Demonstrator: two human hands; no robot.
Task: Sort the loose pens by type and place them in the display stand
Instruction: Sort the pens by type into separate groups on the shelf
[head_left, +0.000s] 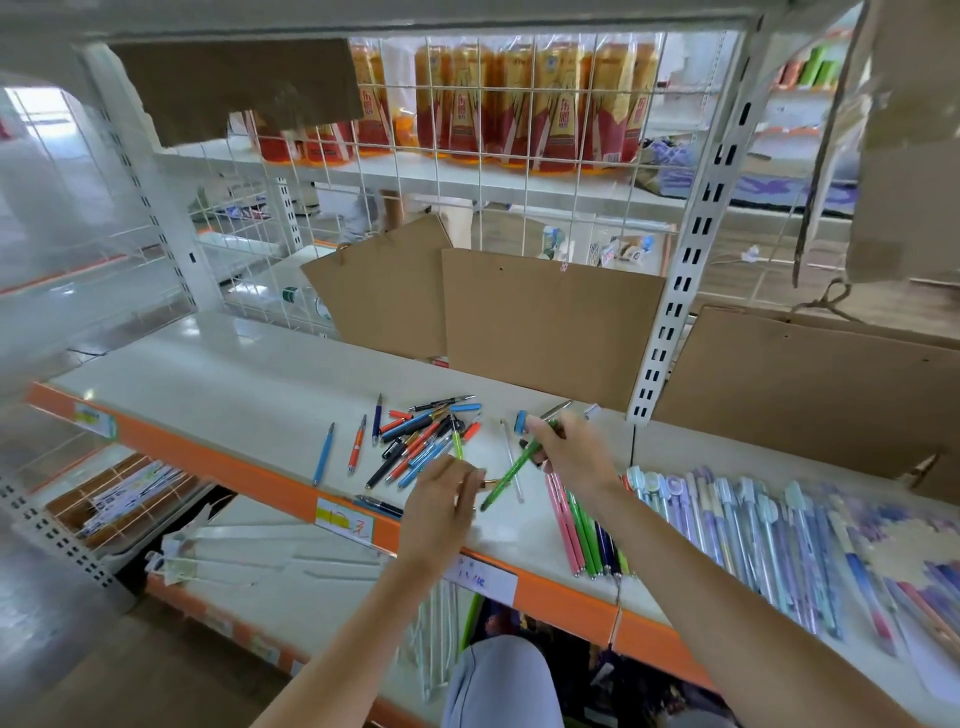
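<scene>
A pile of loose pens (423, 436) in blue, orange, black and green lies on the white shelf (234, 384). My right hand (563, 449) grips a green pen (511, 470) just right of the pile, tilted with its tip down to the left. My left hand (447, 491) is beside that tip with curled fingers and pinches the end of a dark pen with gold trim (488, 483), most of it hidden. A sorted row of pink, green and navy pens (582, 525) lies under my right wrist. Apart from the pile lie a blue pen (323, 454) and an orange pen (357, 444).
Many pastel pens (753, 535) lie in rows on the shelf to the right. Cardboard sheets (550, 322) lean against the wire grid at the back. A white upright post (670, 312) stands behind my right hand. The shelf has an orange front edge (249, 475). A basket (119, 493) sits lower left.
</scene>
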